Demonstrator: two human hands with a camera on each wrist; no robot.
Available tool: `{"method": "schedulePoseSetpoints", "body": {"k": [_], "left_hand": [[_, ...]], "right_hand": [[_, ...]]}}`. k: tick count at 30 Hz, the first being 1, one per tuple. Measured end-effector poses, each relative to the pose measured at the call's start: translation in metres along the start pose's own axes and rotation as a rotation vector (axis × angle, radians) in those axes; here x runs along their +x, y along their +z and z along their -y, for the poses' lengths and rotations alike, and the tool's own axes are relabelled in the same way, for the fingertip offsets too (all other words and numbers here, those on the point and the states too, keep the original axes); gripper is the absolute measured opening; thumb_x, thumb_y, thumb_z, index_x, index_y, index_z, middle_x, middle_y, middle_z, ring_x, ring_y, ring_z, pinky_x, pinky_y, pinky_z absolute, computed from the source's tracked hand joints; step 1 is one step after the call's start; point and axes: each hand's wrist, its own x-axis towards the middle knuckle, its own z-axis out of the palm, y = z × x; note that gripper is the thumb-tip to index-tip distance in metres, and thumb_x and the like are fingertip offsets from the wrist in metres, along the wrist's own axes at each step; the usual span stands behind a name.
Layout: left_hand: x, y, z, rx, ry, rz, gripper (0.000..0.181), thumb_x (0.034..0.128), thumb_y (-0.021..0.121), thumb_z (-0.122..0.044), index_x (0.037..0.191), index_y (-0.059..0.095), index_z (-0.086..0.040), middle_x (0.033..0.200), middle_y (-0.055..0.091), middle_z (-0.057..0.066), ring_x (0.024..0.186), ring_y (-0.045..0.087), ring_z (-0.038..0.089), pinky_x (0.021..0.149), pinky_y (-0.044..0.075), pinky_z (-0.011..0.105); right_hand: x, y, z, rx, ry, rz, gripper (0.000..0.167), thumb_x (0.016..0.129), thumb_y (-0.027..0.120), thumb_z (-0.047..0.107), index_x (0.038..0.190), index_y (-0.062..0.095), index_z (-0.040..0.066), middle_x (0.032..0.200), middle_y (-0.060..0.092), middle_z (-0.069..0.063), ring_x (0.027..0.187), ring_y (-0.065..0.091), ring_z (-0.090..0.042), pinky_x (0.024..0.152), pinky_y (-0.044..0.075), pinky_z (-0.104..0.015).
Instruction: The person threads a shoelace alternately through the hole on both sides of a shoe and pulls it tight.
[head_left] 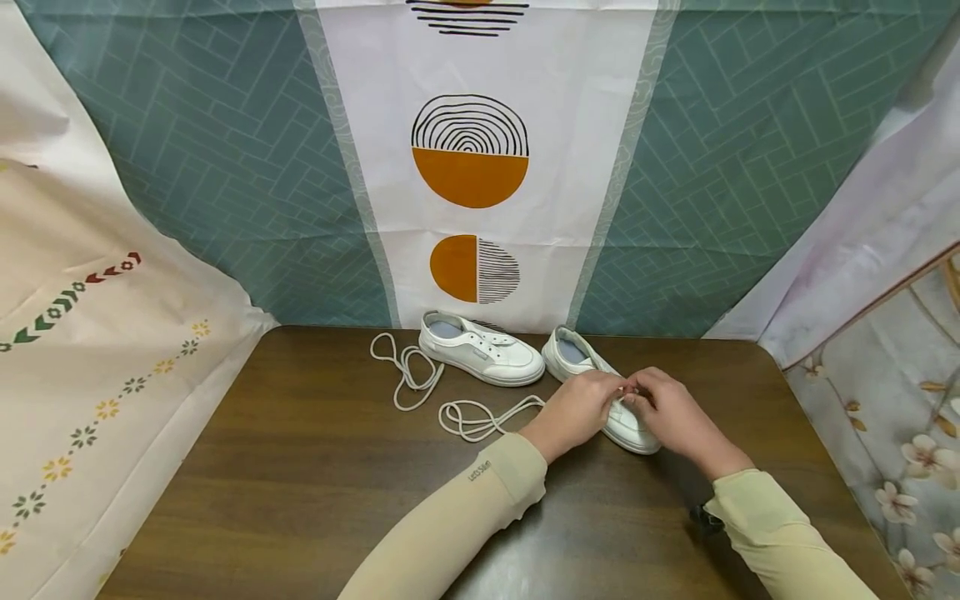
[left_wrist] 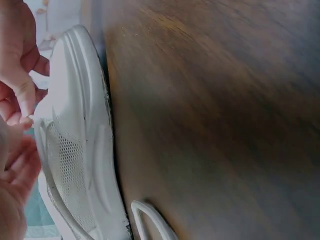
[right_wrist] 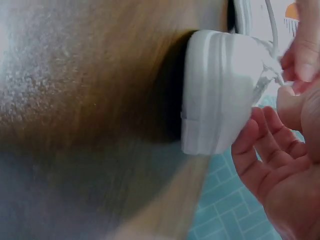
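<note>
A white sneaker [head_left: 630,427] stands on the table at the right, its toe angled toward the front right. Over its lace area my left hand [head_left: 576,410] and right hand [head_left: 670,410] meet, fingertips almost touching. A thin white shoelace [right_wrist: 275,70] rises from the shoe to the fingertips, and both hands appear to pinch it. Fingers partly hide the eyelets. In the right wrist view, some fingers of my right hand [right_wrist: 280,175] lie beside the toe. The left wrist view shows the shoe's side [left_wrist: 92,135], with my left hand [left_wrist: 17,185] at the frame edge.
A second white sneaker [head_left: 487,354] stands to the left, with no lace seen in its eyelets. Loose white laces lie coiled on the brown table [head_left: 300,467], one lace [head_left: 408,372] beside that shoe and another [head_left: 480,423] in front. A patterned curtain [head_left: 465,275] hangs behind.
</note>
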Motion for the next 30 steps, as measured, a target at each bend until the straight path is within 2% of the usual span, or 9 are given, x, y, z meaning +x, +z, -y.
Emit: {"method": "schedulePoseSetpoints", "body": {"k": [4,6,9,11,15,19,21,25,30], "left_hand": [[0.003,0.006,0.000,-0.015,-0.095,0.075,0.015,0.0957,0.053,-0.022,0.095,0.067,-0.018,0.089,0.067,-0.009,0.087,0.061,0.004,0.078,0.049,0.017],[0.004,0.008,-0.001,-0.038,-0.129,0.081,0.016,0.0951,0.054,-0.025,0.094,0.068,-0.019,0.088,0.067,-0.009,0.085,0.061,0.003,0.076,0.049,0.017],[0.006,0.010,0.000,-0.115,-0.189,0.065,0.017,0.0938,0.056,-0.027,0.097,0.071,-0.020,0.091,0.068,-0.009,0.085,0.062,0.000,0.075,0.049,0.014],[0.006,0.010,0.001,-0.185,-0.235,0.058,0.017,0.0932,0.057,-0.028,0.100,0.071,-0.019,0.094,0.069,-0.009,0.087,0.063,-0.001,0.076,0.048,0.012],[0.003,0.009,0.002,-0.305,-0.308,0.059,0.017,0.0935,0.057,-0.028,0.101,0.070,-0.020,0.096,0.069,-0.011,0.087,0.061,-0.003,0.074,0.047,0.010],[0.001,0.009,-0.001,-0.332,-0.318,0.037,0.018,0.0939,0.056,-0.028,0.101,0.070,-0.020,0.097,0.069,-0.011,0.088,0.060,-0.003,0.074,0.045,0.009],[0.002,0.009,-0.002,-0.349,-0.306,0.004,0.018,0.0940,0.055,-0.028,0.101,0.070,-0.019,0.096,0.069,-0.010,0.089,0.060,-0.002,0.075,0.045,0.009],[0.006,0.000,-0.004,-0.473,-0.299,-0.104,0.020,0.0947,0.054,-0.027,0.101,0.070,-0.016,0.096,0.069,-0.007,0.088,0.060,-0.003,0.074,0.045,0.007],[0.023,-0.031,-0.004,-0.689,-0.328,-0.313,0.019,0.0945,0.054,-0.025,0.099,0.069,-0.014,0.087,0.071,-0.001,0.079,0.066,0.002,0.069,0.049,0.010]], "right_hand": [[0.003,-0.003,0.000,0.074,0.049,-0.022,0.006,0.092,0.058,0.019,0.092,0.057,0.013,0.095,0.054,-0.002,0.074,0.054,-0.014,0.061,0.047,-0.027],[0.005,-0.006,0.001,0.121,0.087,-0.036,0.007,0.094,0.055,0.021,0.094,0.056,0.013,0.098,0.052,-0.002,0.076,0.054,-0.013,0.063,0.047,-0.026],[0.006,-0.010,0.003,0.170,0.130,-0.059,0.013,0.096,0.052,0.027,0.098,0.057,0.015,0.102,0.055,-0.002,0.085,0.057,-0.016,0.070,0.050,-0.031],[0.005,-0.012,0.003,0.129,0.155,-0.075,0.018,0.095,0.054,0.031,0.101,0.061,0.016,0.103,0.061,-0.001,0.092,0.059,-0.017,0.075,0.049,-0.035],[0.001,-0.015,0.001,0.024,0.206,-0.007,0.023,0.089,0.064,0.028,0.107,0.068,0.013,0.102,0.070,-0.007,0.087,0.065,-0.021,0.067,0.051,-0.035],[-0.003,-0.014,-0.002,-0.038,0.207,0.072,0.026,0.083,0.070,0.025,0.105,0.071,0.009,0.102,0.071,-0.010,0.082,0.065,-0.020,0.059,0.048,-0.028],[-0.005,-0.013,-0.003,-0.043,0.199,0.068,0.024,0.082,0.071,0.025,0.101,0.073,0.010,0.098,0.072,-0.010,0.079,0.065,-0.019,0.057,0.048,-0.027],[-0.005,-0.012,-0.003,-0.056,0.194,0.048,0.021,0.081,0.072,0.025,0.096,0.075,0.011,0.091,0.073,-0.006,0.077,0.065,-0.017,0.057,0.049,-0.027],[-0.003,-0.012,-0.002,-0.057,0.201,0.079,0.025,0.080,0.071,0.026,0.098,0.074,0.008,0.086,0.072,-0.005,0.075,0.063,-0.016,0.058,0.048,-0.028]]}}
